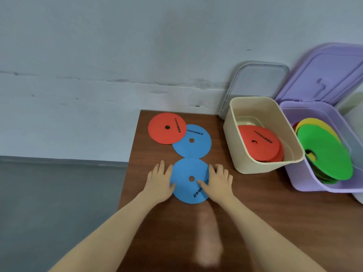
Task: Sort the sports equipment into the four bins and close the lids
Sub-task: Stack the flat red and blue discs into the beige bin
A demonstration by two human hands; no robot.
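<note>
My left hand [159, 178] and right hand [220, 180] lie flat and open, touching the near blue disc [186, 171] at nine and three o'clock. It looks thin, light, bendy; I'd pinch its rim.

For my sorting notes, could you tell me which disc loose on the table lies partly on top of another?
The red disc at the far end: its edge overlaps the farther blue disc.
</note>
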